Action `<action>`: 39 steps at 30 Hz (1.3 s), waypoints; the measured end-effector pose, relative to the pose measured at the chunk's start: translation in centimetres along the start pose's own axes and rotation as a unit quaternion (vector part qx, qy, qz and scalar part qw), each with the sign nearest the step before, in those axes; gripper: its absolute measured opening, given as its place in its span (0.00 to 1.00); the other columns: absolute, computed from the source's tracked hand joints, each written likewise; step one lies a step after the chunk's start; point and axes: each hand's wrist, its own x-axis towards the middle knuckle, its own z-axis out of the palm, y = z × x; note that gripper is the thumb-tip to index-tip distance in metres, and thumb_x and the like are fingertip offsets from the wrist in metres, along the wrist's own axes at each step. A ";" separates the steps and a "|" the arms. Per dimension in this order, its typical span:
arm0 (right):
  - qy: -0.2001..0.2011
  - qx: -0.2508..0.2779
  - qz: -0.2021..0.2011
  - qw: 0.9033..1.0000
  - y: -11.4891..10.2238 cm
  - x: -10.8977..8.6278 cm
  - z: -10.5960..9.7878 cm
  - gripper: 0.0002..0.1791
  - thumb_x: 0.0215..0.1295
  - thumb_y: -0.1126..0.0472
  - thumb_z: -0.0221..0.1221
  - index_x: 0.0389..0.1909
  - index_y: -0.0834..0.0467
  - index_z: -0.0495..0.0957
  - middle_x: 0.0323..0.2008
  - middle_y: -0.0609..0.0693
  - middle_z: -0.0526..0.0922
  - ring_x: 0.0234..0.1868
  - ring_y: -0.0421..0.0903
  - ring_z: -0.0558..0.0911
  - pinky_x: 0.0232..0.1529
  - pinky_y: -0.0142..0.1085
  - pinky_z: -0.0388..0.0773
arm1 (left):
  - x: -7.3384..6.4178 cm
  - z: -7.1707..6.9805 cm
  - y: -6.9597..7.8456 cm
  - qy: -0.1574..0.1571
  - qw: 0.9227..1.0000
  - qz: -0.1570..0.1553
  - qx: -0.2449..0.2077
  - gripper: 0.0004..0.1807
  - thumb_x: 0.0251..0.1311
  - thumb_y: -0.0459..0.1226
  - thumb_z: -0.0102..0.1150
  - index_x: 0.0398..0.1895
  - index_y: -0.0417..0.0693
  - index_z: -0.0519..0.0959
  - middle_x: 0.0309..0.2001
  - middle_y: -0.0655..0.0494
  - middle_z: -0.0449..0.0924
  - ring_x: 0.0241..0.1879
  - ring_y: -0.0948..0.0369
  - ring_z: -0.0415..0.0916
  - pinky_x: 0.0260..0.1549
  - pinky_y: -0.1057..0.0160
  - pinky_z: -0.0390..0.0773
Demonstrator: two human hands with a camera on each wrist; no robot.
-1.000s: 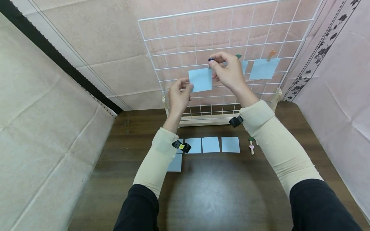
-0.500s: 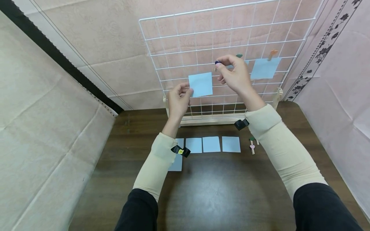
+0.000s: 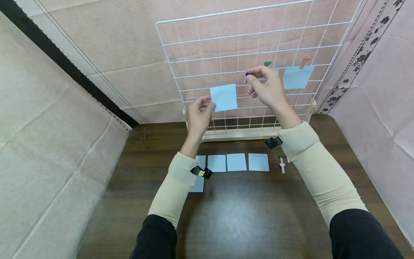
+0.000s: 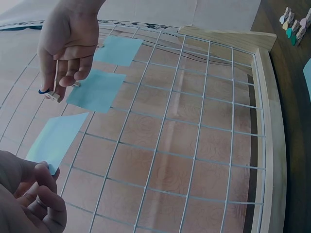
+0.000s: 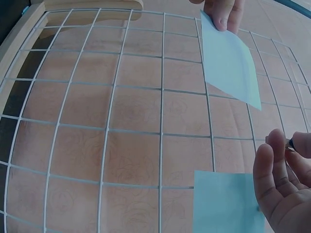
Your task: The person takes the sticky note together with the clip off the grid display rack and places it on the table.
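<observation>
My left hand pinches a light blue square of paper by its left edge, in front of a white wire grid. To the right, my right hand pinches a small wooden clothespin with a dark blue top, apart from the paper. Behind that hand, a second blue paper hangs on the grid under a clothespin with a green top. Farther right hangs another blue paper, held by a clothespin with an orange top.
Several blue papers lie on the dark wooden table, partly hidden by my left forearm. A few clothespins lie right of them, near my right sleeve. The grid stands in a pale wooden base. Pale cloth walls enclose the table.
My right hand has moved right and down with the clothespin, away from the paper's right corner. My left hand and its paper have sunk a little.
</observation>
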 end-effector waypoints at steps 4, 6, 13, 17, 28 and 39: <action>0.000 -0.004 0.001 1.000 0.2 -0.2 -0.1 0.17 0.79 0.61 0.58 0.59 0.68 0.80 0.43 0.52 0.82 0.25 0.39 0.83 0.29 0.30 0.83 | -0.2 0.0 0.0 0.002 1.000 0.000 -0.003 0.13 0.70 0.26 0.64 0.55 0.31 0.82 0.41 0.39 0.87 0.15 0.67 0.72 0.20 0.68 0.79; 0.000 -0.009 0.003 1.000 0.3 -0.3 -0.2 0.17 0.79 0.61 0.58 0.59 0.68 0.80 0.43 0.50 0.82 0.25 0.40 0.84 0.28 0.29 0.83 | -0.3 0.0 -0.1 0.002 1.000 -0.002 -0.007 0.13 0.69 0.26 0.64 0.55 0.31 0.82 0.41 0.39 0.86 0.15 0.63 0.73 0.20 0.68 0.78; -0.003 -0.010 0.016 1.000 0.7 -1.0 -0.4 0.16 0.80 0.60 0.59 0.59 0.66 0.81 0.44 0.50 0.81 0.26 0.39 0.83 0.28 0.28 0.82 | -0.8 -0.1 0.0 -0.006 1.000 -0.009 -0.013 0.14 0.69 0.26 0.63 0.56 0.31 0.82 0.41 0.40 0.86 0.18 0.47 0.74 0.20 0.67 0.79; -0.006 -0.004 0.017 1.000 0.9 -1.3 -0.5 0.16 0.80 0.60 0.58 0.59 0.66 0.81 0.44 0.50 0.81 0.25 0.39 0.83 0.28 0.29 0.82 | -1.1 -0.3 -0.1 -0.010 1.000 -0.001 -0.006 0.14 0.70 0.27 0.63 0.56 0.31 0.82 0.42 0.39 0.86 0.16 0.59 0.73 0.20 0.67 0.79; -0.004 0.000 0.021 1.000 1.7 -2.2 -1.1 0.16 0.79 0.61 0.58 0.58 0.68 0.81 0.42 0.50 0.81 0.25 0.39 0.83 0.29 0.31 0.83 | -2.0 -0.7 -0.7 -0.014 1.000 -0.006 -0.009 0.13 0.69 0.26 0.62 0.55 0.29 0.82 0.40 0.38 0.86 0.17 0.52 0.73 0.20 0.71 0.76; -0.011 -0.007 0.028 1.000 2.5 -2.9 -1.7 0.19 0.80 0.58 0.59 0.61 0.68 0.80 0.43 0.50 0.83 0.27 0.40 0.83 0.30 0.29 0.83 | -2.8 -1.3 -1.5 -0.013 1.000 -0.006 0.015 0.14 0.69 0.27 0.63 0.55 0.30 0.82 0.41 0.38 0.87 0.16 0.62 0.72 0.20 0.68 0.77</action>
